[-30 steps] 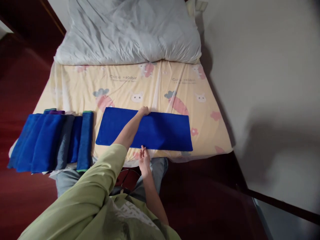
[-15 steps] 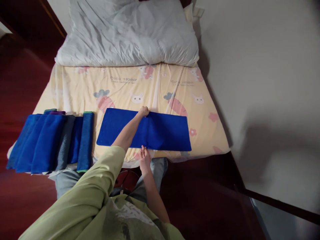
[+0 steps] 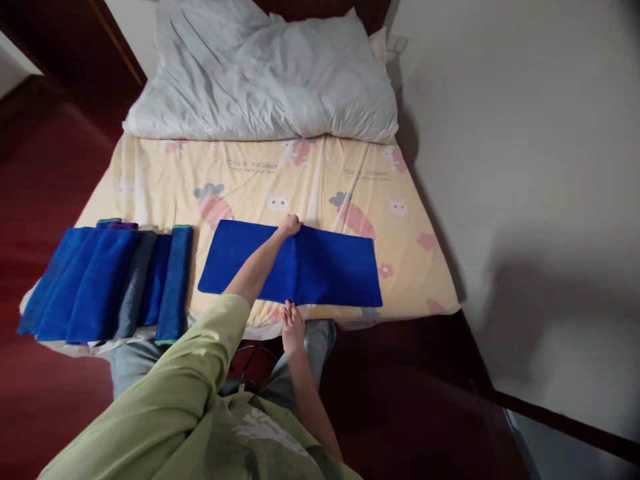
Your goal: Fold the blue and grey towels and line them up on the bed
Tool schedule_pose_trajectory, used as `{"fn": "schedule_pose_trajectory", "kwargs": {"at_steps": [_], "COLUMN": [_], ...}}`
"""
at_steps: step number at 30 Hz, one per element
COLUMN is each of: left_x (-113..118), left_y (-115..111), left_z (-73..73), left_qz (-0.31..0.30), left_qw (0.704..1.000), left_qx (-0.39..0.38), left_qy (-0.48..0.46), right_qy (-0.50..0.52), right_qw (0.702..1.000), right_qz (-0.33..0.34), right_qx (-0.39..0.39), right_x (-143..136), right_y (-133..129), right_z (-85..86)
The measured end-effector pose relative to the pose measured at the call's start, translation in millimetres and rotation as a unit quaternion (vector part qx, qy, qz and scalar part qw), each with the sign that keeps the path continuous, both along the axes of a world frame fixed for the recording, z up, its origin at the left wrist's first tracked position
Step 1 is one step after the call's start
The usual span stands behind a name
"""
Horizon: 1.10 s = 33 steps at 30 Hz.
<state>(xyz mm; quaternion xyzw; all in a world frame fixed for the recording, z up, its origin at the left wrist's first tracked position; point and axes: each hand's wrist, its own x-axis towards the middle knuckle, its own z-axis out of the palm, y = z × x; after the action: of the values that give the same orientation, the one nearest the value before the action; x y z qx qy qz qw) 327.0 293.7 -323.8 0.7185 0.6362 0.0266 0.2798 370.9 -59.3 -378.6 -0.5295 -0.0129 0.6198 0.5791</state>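
A blue cloth lies spread crosswise on the bed, with a raised ridge down its middle. My left hand reaches over it and pinches the far edge near the middle. At the near edge, my right hand pinches the cloth at the same ridge, palm turned partly up. To the left, several folded cloths lie overlapping in a row, mostly blue, one of them grey. The rightmost folded cloth has green edging.
The bed's yellow sheet has carrot and rabbit prints. A bunched grey quilt covers the bed's far part. A pale wall stands on the right, with dark red floor below.
The middle of the blue cloth has risen into a sharper ridge between my hands. My right hand has closed more on the near edge. The view has shifted slightly.
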Motion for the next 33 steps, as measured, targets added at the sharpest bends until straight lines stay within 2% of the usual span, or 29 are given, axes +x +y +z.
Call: {"fn": "schedule_pose_trajectory", "kwargs": {"at_steps": [4,6,8,10,13,17,19,21,25,27,29,33], "left_x": [-3,-4,-6,-8,-11,-18,-24,-35,-70,-93,-116,-159], "left_y": [-11,-17,-20,-21,-20,-33,-44,-56,-74,-82,-91,-116], "left_z": [-4.0,-2.2,6.6,22.9,55.5,100.4,123.9,150.9,217.7,254.3,290.4,354.2], "left_qz": [-0.005,-0.007,-0.004,-0.001,0.000,0.028,0.046,0.061,0.072,0.064,0.060,0.074], "left_qw": [1.000,1.000,1.000,1.000,0.997,0.981,0.968,0.947,0.894,0.874,0.857,0.817], "left_qx": [-0.013,-0.016,-0.004,0.017,0.039,0.046,0.045,0.048,0.076,0.119,0.188,0.315], "left_qy": [-0.003,-0.006,-0.014,-0.027,-0.072,-0.185,-0.243,-0.311,-0.436,-0.467,-0.477,-0.478], "right_qy": [0.010,0.005,-0.006,-0.017,-0.036,-0.101,-0.141,-0.201,-0.353,-0.405,-0.424,-0.465], "right_qw": [0.998,0.998,0.999,1.000,0.999,0.993,0.985,0.969,0.900,0.861,0.842,0.795], "right_qz": [-0.009,-0.003,0.004,0.006,-0.005,-0.056,-0.075,-0.079,-0.088,-0.087,-0.105,-0.099], "right_qx": [-0.065,-0.063,-0.042,-0.016,0.013,0.024,0.060,0.119,0.239,0.296,0.315,0.377], "right_x": [-3,-4,-3,1,13,37,54,74,117,134,144,143], "right_y": [-6,-1,6,8,5,1,4,10,31,46,63,99], "right_z": [-0.3,-0.3,1.1,5.3,19.1,53.5,79.3,112.2,196.0,242.8,289.5,372.3]}}
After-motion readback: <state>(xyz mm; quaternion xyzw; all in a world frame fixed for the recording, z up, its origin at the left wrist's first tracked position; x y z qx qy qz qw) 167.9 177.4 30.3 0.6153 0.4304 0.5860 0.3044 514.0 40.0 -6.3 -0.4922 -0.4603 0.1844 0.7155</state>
